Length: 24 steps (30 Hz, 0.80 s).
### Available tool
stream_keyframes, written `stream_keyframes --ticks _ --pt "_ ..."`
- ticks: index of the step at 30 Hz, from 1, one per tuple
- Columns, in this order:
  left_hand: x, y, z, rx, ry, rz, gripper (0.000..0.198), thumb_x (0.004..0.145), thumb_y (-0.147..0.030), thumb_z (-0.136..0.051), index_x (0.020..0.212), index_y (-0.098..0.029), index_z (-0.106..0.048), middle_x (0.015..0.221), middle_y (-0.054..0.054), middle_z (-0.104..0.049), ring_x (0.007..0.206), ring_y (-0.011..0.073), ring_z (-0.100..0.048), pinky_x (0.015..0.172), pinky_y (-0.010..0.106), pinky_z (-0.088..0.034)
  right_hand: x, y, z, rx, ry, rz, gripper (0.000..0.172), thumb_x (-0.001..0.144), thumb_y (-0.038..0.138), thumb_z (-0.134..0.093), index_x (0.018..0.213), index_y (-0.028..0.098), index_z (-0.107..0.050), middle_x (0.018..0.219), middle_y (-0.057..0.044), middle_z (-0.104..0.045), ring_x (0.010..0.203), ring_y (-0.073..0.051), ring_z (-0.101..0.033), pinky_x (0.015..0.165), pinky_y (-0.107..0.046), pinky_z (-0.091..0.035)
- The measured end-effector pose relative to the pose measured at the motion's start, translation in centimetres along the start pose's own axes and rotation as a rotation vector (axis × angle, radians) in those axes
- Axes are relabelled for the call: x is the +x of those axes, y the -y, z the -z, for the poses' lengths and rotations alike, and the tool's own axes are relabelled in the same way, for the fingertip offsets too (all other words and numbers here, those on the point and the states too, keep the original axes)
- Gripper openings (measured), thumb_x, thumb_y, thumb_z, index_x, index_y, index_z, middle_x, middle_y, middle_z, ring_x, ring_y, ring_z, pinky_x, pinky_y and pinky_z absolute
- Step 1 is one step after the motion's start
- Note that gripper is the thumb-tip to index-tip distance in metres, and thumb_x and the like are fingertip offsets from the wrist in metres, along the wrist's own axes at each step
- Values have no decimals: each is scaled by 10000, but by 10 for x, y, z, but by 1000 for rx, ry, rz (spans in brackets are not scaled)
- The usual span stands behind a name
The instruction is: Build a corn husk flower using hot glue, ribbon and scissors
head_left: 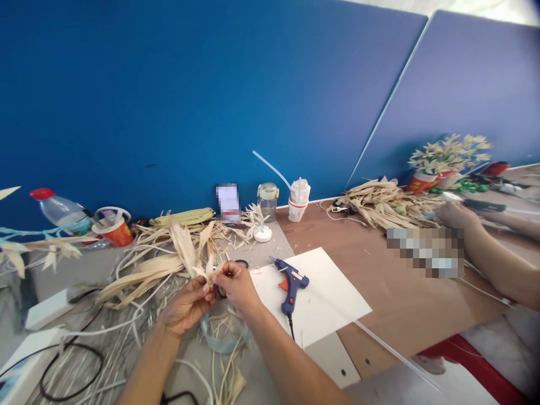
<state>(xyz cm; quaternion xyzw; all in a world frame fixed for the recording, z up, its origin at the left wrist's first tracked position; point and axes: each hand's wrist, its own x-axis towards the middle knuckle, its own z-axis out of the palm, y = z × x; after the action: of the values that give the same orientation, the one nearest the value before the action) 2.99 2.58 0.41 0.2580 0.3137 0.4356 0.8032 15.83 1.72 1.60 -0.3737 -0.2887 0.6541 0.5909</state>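
In the head view, my left hand and my right hand meet over the near edge of the husk pile. Both pinch a small pale corn husk flower, its pointed petals sticking up between the fingertips. Part of it is hidden behind my fingers. Just beyond it spread dry corn husks. Dark scissor-like handles show partly behind my right hand. To the right, a blue glue gun with an orange trigger lies on a white sheet.
Behind stand a phone, a jar, cups and a white disc bearing a husk flower. A bottle and orange cup stand left, above cables and power strips. A co-worker's hands work at right.
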Motion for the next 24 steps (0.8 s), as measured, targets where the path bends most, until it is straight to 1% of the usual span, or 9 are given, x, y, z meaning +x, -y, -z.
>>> stream_keyframes --ticks 3,6,11,13,15,19,21,24 --pt "0 0 2 5 -6 12 191 532 -68 -810 616 -106 -642 562 13 -586 499 62 -500 540 190 -465 1 -2 1 -19 -3 -7 136 571 172 -652 574 164 -516 468 41 -577 402 -65 -465 400 -162 -314" --pt "1 0 3 13 -21 17 200 524 -77 -818 627 -112 -650 569 10 -594 503 65 -506 538 192 -462 2 -2 3 -1 -6 -14 145 553 165 -663 573 163 -520 458 55 -551 395 -54 -436 400 -163 -285" --pt "0 -2 1 45 -28 -9 226 500 -105 -839 632 -103 -656 564 5 -594 505 63 -504 550 192 -461 2 4 8 76 107 -79 104 560 167 -660 589 150 -562 396 72 -479 355 -40 -347 393 -181 -220" --pt "-1 -2 0 58 -21 -12 226 509 -106 -837 650 -99 -660 564 6 -594 511 64 -506 553 191 -457 2 7 11 135 145 -107 96 567 182 -658 601 146 -575 395 67 -476 354 -44 -350 396 -189 -223" --pt "-1 -3 0 69 -6 -11 225 527 -104 -828 679 -99 -663 576 10 -599 515 67 -506 548 192 -451 2 10 13 199 161 -135 126 577 225 -667 600 143 -575 426 55 -497 360 -52 -371 395 -196 -239" --pt "-1 -2 2 102 33 -22 206 565 -99 -806 696 -110 -647 589 8 -596 522 73 -508 538 192 -438 4 14 14 230 136 -187 226 616 337 -681 604 140 -569 514 32 -548 371 -55 -400 385 -203 -270" --pt "-1 -2 4 121 32 -22 194 579 -99 -797 688 -116 -637 596 6 -595 523 72 -509 536 188 -433 5 15 15 204 121 -196 226 603 322 -694 588 140 -562 484 40 -530 358 -49 -383 383 -199 -270" --pt "0 0 6 142 29 -19 188 592 -102 -789 697 -122 -634 612 7 -597 528 75 -514 537 192 -434 6 14 16 183 98 -211 187 554 246 -711 572 144 -555 414 61 -484 339 -45 -354 379 -192 -261"
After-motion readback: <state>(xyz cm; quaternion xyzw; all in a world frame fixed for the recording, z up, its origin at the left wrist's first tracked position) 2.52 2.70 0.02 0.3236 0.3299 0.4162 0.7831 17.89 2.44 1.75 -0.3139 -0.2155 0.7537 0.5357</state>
